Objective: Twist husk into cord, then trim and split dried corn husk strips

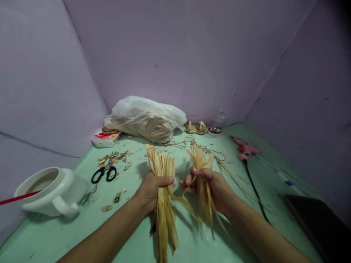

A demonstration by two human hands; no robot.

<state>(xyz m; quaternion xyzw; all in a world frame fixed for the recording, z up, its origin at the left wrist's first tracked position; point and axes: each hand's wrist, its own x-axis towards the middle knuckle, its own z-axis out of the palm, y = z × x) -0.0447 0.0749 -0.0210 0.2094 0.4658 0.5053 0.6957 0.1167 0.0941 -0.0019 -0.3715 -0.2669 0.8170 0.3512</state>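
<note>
My left hand [153,188] is closed round a thick bundle of dried corn husks [162,166], held upright above the green table [68,233]. A hand's width to its right, my right hand [210,182] grips a smaller bunch of husk strips [199,157]. Both bundles fan out above the fists and hang down below them. A thin husk strip runs between the two hands.
Black-handled scissors [105,171] lie among husk scraps at the left. A white pot [53,191] with a red stick stands at the far left. A plastic bag of husks [145,118] sits at the back, a pink glue gun [246,149] with its black cord at the right.
</note>
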